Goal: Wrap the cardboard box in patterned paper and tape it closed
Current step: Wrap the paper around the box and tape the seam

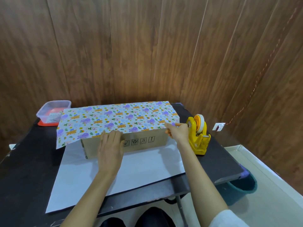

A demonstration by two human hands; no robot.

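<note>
Your left hand [110, 149] presses flat, fingers straight, on the paper [114, 118] draped over the box's [158, 142] top; your right hand [178, 132] pinches the paper's edge at the box's right end.

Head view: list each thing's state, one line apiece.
cardboard box: top covered by paper, near face bare
patterned paper: draped over box top
left hand: flat, pressing paper onto box edge
right hand: pinching paper's edge
tape dispenser: upright, roll loaded, untouched
plastic container: open-topped
</note>
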